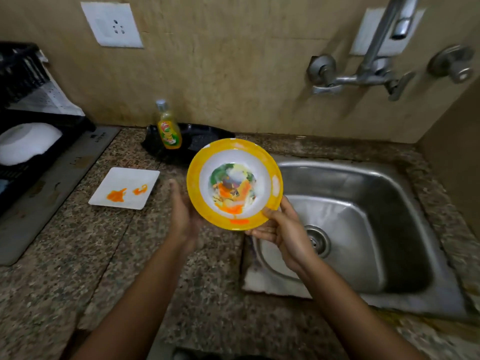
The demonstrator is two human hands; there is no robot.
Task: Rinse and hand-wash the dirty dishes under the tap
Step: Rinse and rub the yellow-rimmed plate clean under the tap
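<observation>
Yellow-rimmed and white inside, the bowl [235, 184] looked like light, stiff plastic or melamine, judging by its sheen; smeared with orange and green residue, it would likely turn slippery once wet, so the broad rim seemed the safest place to pinch. It was held tilted at the centre of the frame, just left of the sink [389, 203]; the right hand [281, 233] gripped its lower-right rim, thumb on top and fingers curled beneath. The left hand [183, 211], blurred, was open with straight fingers just beside the bowl's lower-left edge, holding nothing; whether it touched the underside could not be told. A stained white plate [124, 187] lay on the counter at centre left.
</observation>
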